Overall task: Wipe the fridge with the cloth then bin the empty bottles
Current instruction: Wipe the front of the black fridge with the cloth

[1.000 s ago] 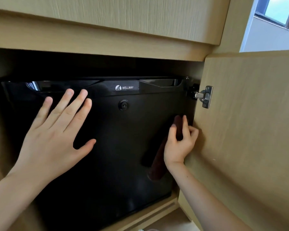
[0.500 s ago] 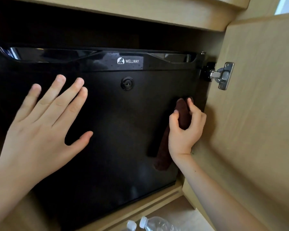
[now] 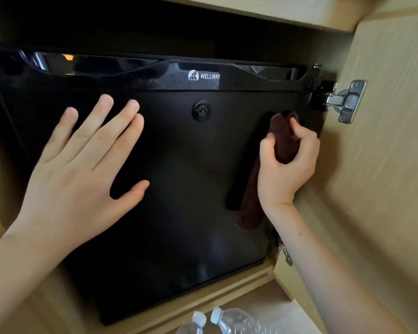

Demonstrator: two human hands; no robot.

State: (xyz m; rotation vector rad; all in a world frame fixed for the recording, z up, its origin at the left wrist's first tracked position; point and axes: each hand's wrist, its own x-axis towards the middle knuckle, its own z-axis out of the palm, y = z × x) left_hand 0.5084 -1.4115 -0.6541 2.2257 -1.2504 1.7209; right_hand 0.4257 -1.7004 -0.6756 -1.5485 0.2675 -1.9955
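Observation:
A black mini fridge (image 3: 184,189) with a white logo and a round keyhole sits inside a wooden cabinet, its door closed. My left hand (image 3: 82,174) lies flat on the left half of the fridge door, fingers spread and straight. My right hand (image 3: 285,169) grips a dark brown cloth (image 3: 284,138) against the door's right side near its edge; the cloth's lower end (image 3: 249,213) hangs below my wrist. Two clear plastic bottles with white caps (image 3: 232,321) show at the bottom edge, below the cabinet shelf.
The wooden cabinet door (image 3: 384,189) stands open on the right, held by a metal hinge (image 3: 345,100). A second hinge (image 3: 285,254) is lower down. The cabinet's shelf lip (image 3: 227,292) runs under the fridge. A dark gap lies above the fridge.
The view has dropped and moved closer, bringing the bottles into sight. My right hand with the cloth has slid slightly up the door's right side. My left hand stays flat on the door.

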